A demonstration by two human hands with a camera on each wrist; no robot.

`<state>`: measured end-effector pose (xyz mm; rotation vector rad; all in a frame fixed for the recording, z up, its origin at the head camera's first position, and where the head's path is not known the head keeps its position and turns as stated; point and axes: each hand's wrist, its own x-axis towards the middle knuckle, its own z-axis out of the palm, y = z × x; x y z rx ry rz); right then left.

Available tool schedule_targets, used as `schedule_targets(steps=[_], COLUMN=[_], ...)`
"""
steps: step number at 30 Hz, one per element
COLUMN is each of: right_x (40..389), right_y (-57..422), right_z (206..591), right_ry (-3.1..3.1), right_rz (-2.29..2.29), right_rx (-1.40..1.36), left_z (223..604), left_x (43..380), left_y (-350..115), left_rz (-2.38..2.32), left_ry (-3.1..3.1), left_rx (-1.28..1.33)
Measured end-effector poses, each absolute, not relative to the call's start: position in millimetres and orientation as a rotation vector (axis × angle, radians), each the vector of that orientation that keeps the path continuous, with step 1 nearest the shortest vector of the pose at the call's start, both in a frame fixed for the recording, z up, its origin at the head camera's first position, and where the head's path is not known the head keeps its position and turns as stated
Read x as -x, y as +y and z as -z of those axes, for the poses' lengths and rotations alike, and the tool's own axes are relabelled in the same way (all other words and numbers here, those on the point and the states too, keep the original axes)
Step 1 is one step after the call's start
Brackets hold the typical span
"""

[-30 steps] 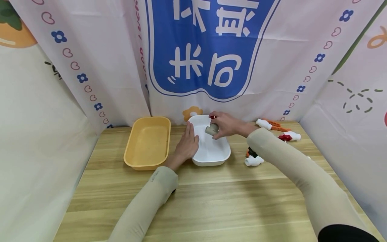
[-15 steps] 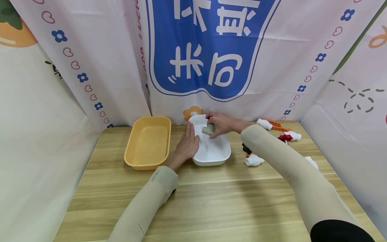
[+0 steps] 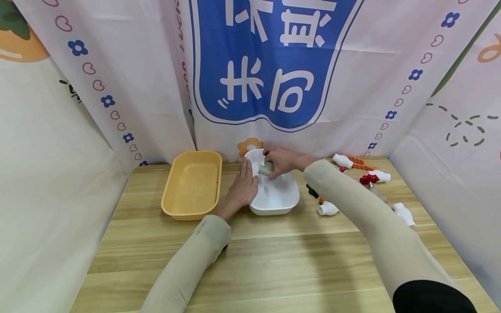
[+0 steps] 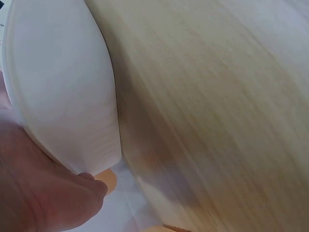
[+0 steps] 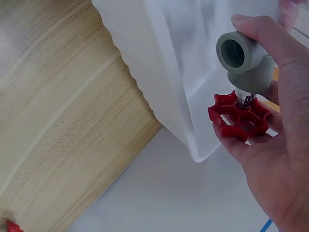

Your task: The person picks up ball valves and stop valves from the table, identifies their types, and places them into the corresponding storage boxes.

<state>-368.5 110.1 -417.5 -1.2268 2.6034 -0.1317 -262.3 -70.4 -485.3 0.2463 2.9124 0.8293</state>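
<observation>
My right hand [image 3: 285,161] grips a grey pipe valve with a red handwheel [image 5: 251,67] over the white tray [image 3: 275,201]. The right wrist view shows the thumb on the grey body and fingers around the red wheel's side. The valve's open pipe end faces left in the head view. My left hand [image 3: 243,187] rests along the left rim of the white tray with its fingers straight, the thumb lying at the tray's inner side. In the left wrist view, the left hand [image 4: 43,188] touches the tray's edge.
A yellow tray [image 3: 192,184] stands left of the white one. On the right lie white fittings [image 3: 403,214], orange-handled pieces [image 3: 364,166] and a red-wheeled valve [image 3: 369,178], partly behind the right sleeve. A printed cloth [image 3: 156,87] hangs along the table's back edge.
My right hand has shifted slightly left over the white tray with the valve, uncovering more of the pieces at right. The left hand has stayed in place.
</observation>
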Motion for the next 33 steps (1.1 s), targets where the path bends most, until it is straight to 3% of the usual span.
schedule_targets(steps=[16,33], right_x=[375,379], right_y=[95,90], right_z=[432,437], right_ry=[2.55,2.522], right_rz=[0.021,-0.016], right_rx=[1.365,1.277], left_z=[481,484], left_x=[263,277], left_y=[-72,-70], left_rz=[-0.909,-0.933], left_ry=[2.914,2.896], left_rx=[-0.218,-0.191])
